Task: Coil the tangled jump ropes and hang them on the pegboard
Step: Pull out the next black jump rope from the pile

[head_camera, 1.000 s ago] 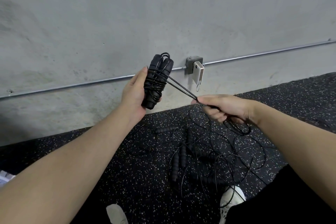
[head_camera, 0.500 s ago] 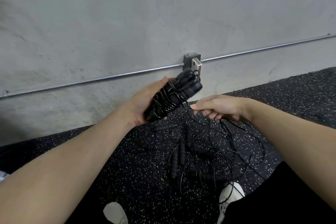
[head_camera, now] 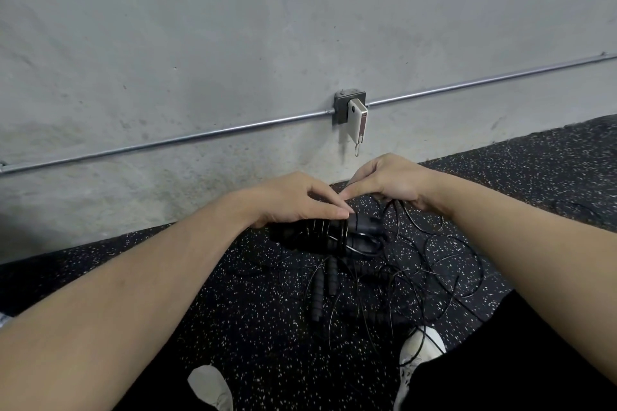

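bundle point(head_camera: 320, 233) first: the coiled jump rope, both black handles bound together by wraps of cord, sits under my left hand point(head_camera: 293, 200), held low over the speckled rubber floor point(head_camera: 167, 294). my left fingers curl over its top and grip it, thumb side toward me. its long axis runs roughly left to right across my view, the free end of the handles poking out to the right past my fingertips.

my right hand point(head_camera: 390, 180) is just beside it, up and to the right, index finger stretched toward my left fingertips until they nearly touch. thin cord runs beneath that palm, but i cannot tell whether the right fingers are actually pinching a strand or only resting over it; the underside of the hand is hidden.

so the loose tail, i judge, lies at the right end of the bundle, and my right hand is the nearer one to tuck it in while the left keeps the coil from springing loose.

below and toward me the other ropes point(head_camera: 384, 280) are still a tangle on the floor, a few dark handles point(head_camera: 325, 284) lying roughly lengthwise toward my shoes point(head_camera: 420, 347), thin loops spreading right. no pegboard shows here, only the concrete wall point(head_camera: 300, 27) with its conduit point(head_camera: 187, 138).
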Demonstrator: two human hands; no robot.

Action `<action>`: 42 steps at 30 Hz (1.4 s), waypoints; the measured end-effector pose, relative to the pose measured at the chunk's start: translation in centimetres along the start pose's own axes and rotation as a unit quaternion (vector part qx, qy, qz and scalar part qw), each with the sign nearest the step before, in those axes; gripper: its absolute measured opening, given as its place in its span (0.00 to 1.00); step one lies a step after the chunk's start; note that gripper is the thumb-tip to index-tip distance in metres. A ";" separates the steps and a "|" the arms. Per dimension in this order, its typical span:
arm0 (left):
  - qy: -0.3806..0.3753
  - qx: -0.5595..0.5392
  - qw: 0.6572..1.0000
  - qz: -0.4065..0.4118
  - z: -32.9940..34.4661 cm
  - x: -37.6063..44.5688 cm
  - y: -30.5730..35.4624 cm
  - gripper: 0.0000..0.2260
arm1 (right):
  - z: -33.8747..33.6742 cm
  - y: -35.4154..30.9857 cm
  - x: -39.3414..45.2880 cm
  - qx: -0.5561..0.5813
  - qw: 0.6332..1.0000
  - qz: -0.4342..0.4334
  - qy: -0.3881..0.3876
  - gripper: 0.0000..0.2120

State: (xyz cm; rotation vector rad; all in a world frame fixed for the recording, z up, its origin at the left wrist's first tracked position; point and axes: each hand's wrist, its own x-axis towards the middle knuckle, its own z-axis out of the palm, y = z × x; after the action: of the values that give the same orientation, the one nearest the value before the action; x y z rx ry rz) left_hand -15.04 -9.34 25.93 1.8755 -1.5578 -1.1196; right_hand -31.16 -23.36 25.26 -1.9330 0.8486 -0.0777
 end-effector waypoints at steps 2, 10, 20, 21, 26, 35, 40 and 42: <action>-0.004 0.049 0.999 0.019 0.4 0.3 -0.3 0.08 | 0.4 -0.1 0.3 0.000 1.000 -0.004 0.008 0.06; 0.100 0.189 0.976 -0.050 1.2 1.4 -0.8 0.23 | 0.7 -1.8 0.2 -0.060 0.998 -0.014 0.003 0.10; 0.271 -0.184 0.941 -0.089 -0.5 1.1 -2.6 0.10 | 2.1 -1.9 -0.4 0.003 0.998 -0.049 -0.037 0.11; 0.264 -0.248 0.926 -0.103 -0.5 1.0 -2.4 0.10 | 2.1 -2.0 -0.5 0.007 0.998 -0.057 -0.040 0.11; 0.249 -0.409 0.870 -0.118 0.0 0.6 -1.4 0.13 | 1.6 -2.0 -1.2 -0.008 0.993 -0.108 -0.039 0.09; 0.263 -0.514 0.812 -0.083 0.3 0.6 -0.6 0.16 | 2.2 -1.7 -1.6 -0.096 0.984 -0.134 -0.071 0.16; 0.220 -0.528 0.819 -0.049 -0.4 -0.1 -0.4 0.20 | -0.5 -0.9 -2.0 -0.097 0.983 -0.140 -0.074 0.16; 0.201 -0.535 0.820 -0.035 -0.7 -0.4 -0.4 0.19 | -0.8 -0.9 -2.3 -0.082 0.984 -0.137 -0.077 0.15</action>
State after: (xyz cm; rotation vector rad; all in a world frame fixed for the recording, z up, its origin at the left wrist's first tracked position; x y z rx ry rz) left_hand -14.27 -8.94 26.09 1.2215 -0.4004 -1.1509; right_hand -32.74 -22.39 27.09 -2.1701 0.4958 -0.0212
